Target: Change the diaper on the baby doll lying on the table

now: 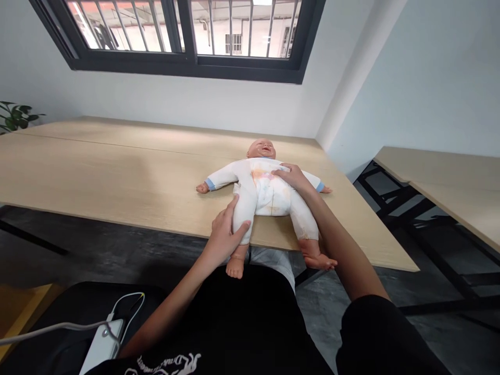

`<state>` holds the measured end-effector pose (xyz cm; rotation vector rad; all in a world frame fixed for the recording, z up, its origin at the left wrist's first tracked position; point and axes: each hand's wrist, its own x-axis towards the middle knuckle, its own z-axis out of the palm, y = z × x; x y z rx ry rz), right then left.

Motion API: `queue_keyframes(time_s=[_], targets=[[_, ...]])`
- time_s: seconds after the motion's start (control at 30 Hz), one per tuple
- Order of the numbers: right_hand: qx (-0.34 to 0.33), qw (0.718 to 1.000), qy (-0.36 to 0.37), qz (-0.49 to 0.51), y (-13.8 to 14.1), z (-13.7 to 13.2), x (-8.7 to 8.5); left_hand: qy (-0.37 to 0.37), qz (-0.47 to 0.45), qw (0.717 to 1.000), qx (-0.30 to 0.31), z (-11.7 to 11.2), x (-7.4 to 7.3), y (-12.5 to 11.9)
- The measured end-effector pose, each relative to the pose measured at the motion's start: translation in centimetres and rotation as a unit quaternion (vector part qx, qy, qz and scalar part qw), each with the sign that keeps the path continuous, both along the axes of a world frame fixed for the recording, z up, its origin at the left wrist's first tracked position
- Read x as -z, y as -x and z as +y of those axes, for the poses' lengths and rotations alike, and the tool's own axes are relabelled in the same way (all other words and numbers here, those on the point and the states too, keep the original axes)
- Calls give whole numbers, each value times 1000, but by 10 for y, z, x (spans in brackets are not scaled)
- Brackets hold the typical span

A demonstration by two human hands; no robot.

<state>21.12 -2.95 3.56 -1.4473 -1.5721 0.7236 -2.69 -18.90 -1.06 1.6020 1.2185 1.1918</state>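
A baby doll [269, 195] in a white suit with blue cuffs lies on its back on the wooden table [164, 198]. Its head points toward the window, and its bare feet hang past the front edge. My left hand [226, 232] is closed around the doll's leg on the left side, thumb over the top. On the doll's chest, near a faded coloured print, rests my right hand [295, 177], with its fingers stretched out. My right forearm passes over the doll's other leg and hides part of its arm.
Behind the table is a wall with a barred window [187, 57]. Another table [441, 172] stands to the right. A black chair [58, 317] at lower left bears a white power bank [103, 346] with cables. A plant [17, 117] shows at far left.
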Motion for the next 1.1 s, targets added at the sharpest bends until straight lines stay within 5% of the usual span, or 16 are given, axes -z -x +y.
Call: queue_keyframes(time_s=[0.17, 0.37, 0.57, 0.8, 0.97, 1.1], targets=[[-32, 999, -29, -26, 1, 3, 9, -132, 155, 979, -28, 2, -11, -4], [36, 996, -26, -76, 6, 5, 13, -295, 313, 876, 218, 53, -48, -34], [109, 978, -53, -170, -26, 8, 9, -257, 399, 818, 325, 120, -62, -64], [56, 976, 38, -206, -96, -30, 23, -193, 434, 816, 328, 159, -68, -74], [-64, 981, 75, -164, -101, -52, 42, -168, 441, 822, 320, 175, -64, -76], [-123, 975, 109, -149, -100, -53, 37, -172, 423, 831, 318, 179, -60, -75]])
